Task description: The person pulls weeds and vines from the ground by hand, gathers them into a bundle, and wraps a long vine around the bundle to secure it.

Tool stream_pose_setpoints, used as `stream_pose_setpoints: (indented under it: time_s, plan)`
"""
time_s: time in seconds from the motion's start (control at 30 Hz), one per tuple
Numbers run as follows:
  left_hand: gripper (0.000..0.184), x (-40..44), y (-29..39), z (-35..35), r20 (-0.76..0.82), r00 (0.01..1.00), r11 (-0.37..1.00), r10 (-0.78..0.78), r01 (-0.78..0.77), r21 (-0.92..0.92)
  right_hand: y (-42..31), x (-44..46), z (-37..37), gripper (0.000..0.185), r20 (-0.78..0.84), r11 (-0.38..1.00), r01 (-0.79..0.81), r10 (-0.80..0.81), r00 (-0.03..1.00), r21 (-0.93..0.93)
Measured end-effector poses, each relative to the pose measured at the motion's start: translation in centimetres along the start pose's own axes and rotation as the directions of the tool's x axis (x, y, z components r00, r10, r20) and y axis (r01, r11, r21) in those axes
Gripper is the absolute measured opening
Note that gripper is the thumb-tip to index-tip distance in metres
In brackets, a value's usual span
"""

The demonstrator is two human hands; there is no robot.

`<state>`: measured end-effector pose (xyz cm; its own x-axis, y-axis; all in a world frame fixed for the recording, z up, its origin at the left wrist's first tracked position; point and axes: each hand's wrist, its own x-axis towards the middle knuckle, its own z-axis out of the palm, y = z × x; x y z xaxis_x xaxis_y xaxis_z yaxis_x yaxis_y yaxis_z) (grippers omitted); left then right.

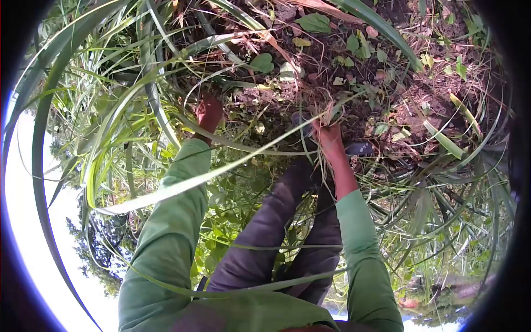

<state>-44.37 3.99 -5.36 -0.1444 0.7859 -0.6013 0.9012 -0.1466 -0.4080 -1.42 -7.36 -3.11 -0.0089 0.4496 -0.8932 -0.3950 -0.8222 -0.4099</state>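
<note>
My left hand (pixel 209 113) is closed in a fist low over the soil, beside the long green leaves at the left. Whatever it grips, if anything, is hidden from view. My right hand (pixel 330 138) is closed around a bunch of grass (pixel 329 115), its thin, partly dry stalks poking out above and below the fingers. One long pale leaf blade (pixel 193 185) arches across in front of my arms, its tip reaching near the right hand. Both hands are over brown soil (pixel 265 105) strewn with dry stems and small leaves.
Long strap-like leaves (pixel 149 72) crowd the left side, some hanging close to the camera. More spiky leaves (pixel 437 191) spread at the right. Small broad-leaved weeds (pixel 314 23) grow in the litter ahead. My legs in dark trousers (pixel 249 249) are below, with a dark shoe (pixel 359 148) near the right hand.
</note>
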Motion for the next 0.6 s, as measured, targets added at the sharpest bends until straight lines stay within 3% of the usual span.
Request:
stream_pose_setpoints:
  time_s: [0.07, 0.1, 0.13, 0.2, 0.23, 0.27, 0.3, 0.33, 0.37, 0.4, 0.47, 0.5, 0.6]
  plan:
    - [0.05, 0.4, -1.2, 4.9, -0.345, 0.938, 0.998, -0.011, -0.012, -0.065, -0.1, 0.1, 0.2, 0.017, 0.009, 0.999, 0.0, 0.0, 1.0, 0.05]
    - [0.042, 1.4, -1.5, 9.4, -0.294, 0.954, 0.894, 0.06, 0.079, 0.441, 0.0, 0.2, 0.4, 0.017, 0.01, 0.999, -0.002, 0.002, 1.0, 0.047]
    - [0.042, 2.7, -2.0, 12.9, -0.293, 0.954, 0.895, 0.059, 0.079, 0.438, 0.3, 0.3, 0.5, 0.017, 0.009, 0.999, 0.003, -0.004, 1.0, 0.044]
    - [0.036, 4.5, -3.3, 17.0, -0.177, 0.921, 0.842, 0.346, -0.222, 0.491, 1.0, 0.5, 0.5, 0.017, 0.01, 0.999, 0.007, -0.007, 1.0, 0.036]
    - [0.037, 1.5, -1.0, 8.3, -0.317, 0.943, 0.991, 0.1, -0.124, -0.054, 1.4, 0.6, 0.5, 0.017, 0.038, 0.999, -0.012, 0.01, 0.999, 0.053]
    - [0.037, 0.5, 0.9, 2.8, -0.319, 0.943, 0.991, 0.096, -0.12, -0.056, 1.5, 0.8, 0.5, 0.022, 0.066, 0.997, -0.029, 0.024, 0.998, 0.07]
    - [0.036, -0.1, 2.4, -1.2, -0.114, 0.991, 0.941, -0.073, 0.03, -0.337, 1.4, 0.7, 0.6, 0.022, 0.067, 0.997, -0.026, 0.022, 0.997, 0.069]
    - [0.035, -0.4, 3.0, -2.8, 0.135, 0.975, 0.802, -0.179, 0.224, -0.554, 1.3, 0.5, 0.8, 0.022, 0.071, 0.996, -0.018, 0.012, 0.997, 0.09]
    - [0.031, 3.8, -0.3, 7.5, 0.055, 0.974, 0.728, -0.218, 0.2, -0.655, 1.1, 0.2, 0.9, 0.022, 0.076, 0.994, -0.009, 0.001, 0.997, 0.11]
    - [0.031, 3.8, -0.3, 7.5, 0.054, 0.974, 0.726, -0.221, 0.201, -0.657, 1.0, 0.1, 1.0, 0.022, 0.078, 0.994, -0.007, -0.001, 0.997, 0.107]
    - [0.036, 3.6, 0.2, 6.8, -0.16, 0.986, 0.947, 0.033, -0.083, -0.311, 0.7, -0.1, 0.6, 0.021, 0.096, 0.997, -0.044, 0.037, 0.995, 0.071]
    - [0.036, 3.3, 0.4, 6.6, -0.158, 0.987, 0.945, 0.032, -0.081, -0.316, 0.7, -0.2, 0.3, 0.021, 0.094, 0.997, -0.044, 0.038, 0.995, 0.065]
    - [0.078, 2.7, 0.7, 4.3, 0.11, 0.991, 0.931, 0.077, -0.032, -0.363, 0.6, -0.5, -0.7, 0.02, 0.087, 0.996, -0.039, 0.032, 0.996, 0.075]
